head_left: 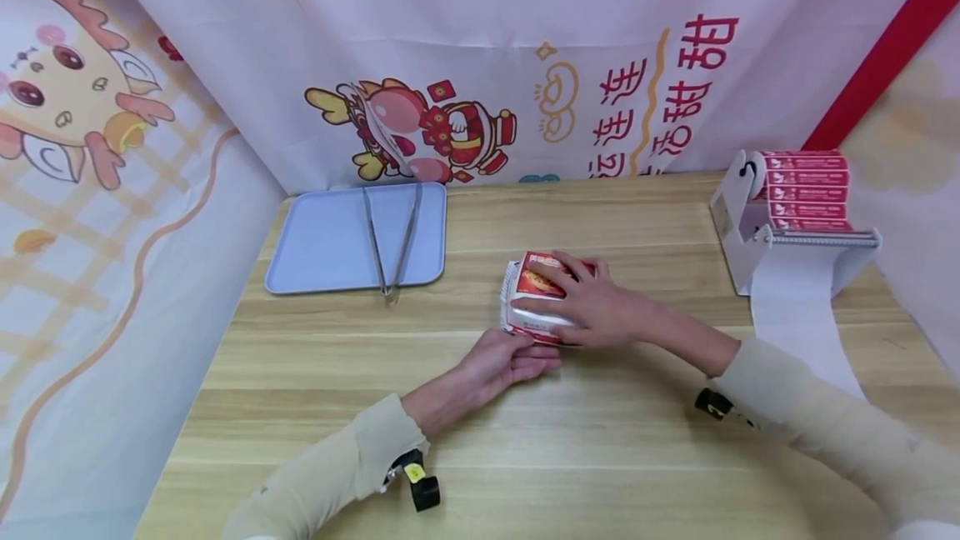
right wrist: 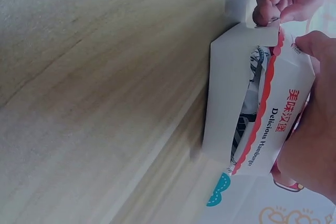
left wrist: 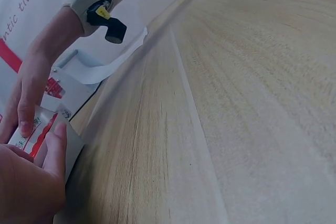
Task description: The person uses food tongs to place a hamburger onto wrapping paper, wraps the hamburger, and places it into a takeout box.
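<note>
A red and white cardboard hamburger box stands on the table near its middle. In the right wrist view its lid sits partly lowered, and patterned wrapping paper shows through the gap along the front. My right hand spans the lid from above, fingers spread over the top and thumb toward the near side. At the near left corner, my left hand pinches the box edge between thumb and curled fingers. From the left wrist, the left thumb lies against the box beside the right fingers.
At the back left lies a blue tray with metal tongs across it, their joined end past its front edge. A label dispenser stands at the back right, its white strip trailing forward beneath the right forearm. A printed cloth hangs behind.
</note>
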Motion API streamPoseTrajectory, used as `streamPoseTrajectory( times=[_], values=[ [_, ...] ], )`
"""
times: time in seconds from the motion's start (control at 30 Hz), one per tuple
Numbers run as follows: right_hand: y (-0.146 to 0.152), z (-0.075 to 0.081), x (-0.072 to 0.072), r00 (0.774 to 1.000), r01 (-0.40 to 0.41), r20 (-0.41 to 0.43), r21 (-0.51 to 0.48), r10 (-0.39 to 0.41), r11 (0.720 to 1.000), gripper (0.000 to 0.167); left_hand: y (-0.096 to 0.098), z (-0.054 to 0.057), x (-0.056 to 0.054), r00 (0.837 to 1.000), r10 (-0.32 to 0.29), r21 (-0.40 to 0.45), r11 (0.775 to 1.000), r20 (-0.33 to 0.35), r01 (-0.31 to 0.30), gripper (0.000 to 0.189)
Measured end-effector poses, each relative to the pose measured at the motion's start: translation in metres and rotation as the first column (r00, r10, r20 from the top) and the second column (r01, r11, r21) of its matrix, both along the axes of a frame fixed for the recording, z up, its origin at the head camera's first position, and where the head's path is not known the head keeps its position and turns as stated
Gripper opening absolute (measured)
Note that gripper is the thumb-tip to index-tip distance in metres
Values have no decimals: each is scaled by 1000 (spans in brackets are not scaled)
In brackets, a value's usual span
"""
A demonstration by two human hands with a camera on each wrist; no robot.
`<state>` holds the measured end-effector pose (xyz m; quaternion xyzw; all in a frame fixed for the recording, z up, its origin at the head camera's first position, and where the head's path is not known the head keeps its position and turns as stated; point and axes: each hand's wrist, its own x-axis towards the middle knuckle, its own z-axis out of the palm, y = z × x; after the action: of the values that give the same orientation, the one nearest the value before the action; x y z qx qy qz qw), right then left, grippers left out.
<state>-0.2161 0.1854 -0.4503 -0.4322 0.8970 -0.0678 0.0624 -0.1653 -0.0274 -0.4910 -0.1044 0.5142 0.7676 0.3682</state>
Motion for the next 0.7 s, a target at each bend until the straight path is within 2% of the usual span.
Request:
streamPoseTrajectory(
  times=[0.17,0.43,0.7],
  values=[
    [1,0,1,1000,-3,31,-7,3,1000,60,2,0,0,1000,-6,5,1000,14,6,36],
    [2,-3,-1,1000,-3,-8,-48,3,999,57,3,4,-1,999,-25,20,1000,33,24,36],
    [2,-5,-1,1000,-13,-19,-84,11,996,55,10,1,4,999,19,73,997,27,-21,39]
  ],
)
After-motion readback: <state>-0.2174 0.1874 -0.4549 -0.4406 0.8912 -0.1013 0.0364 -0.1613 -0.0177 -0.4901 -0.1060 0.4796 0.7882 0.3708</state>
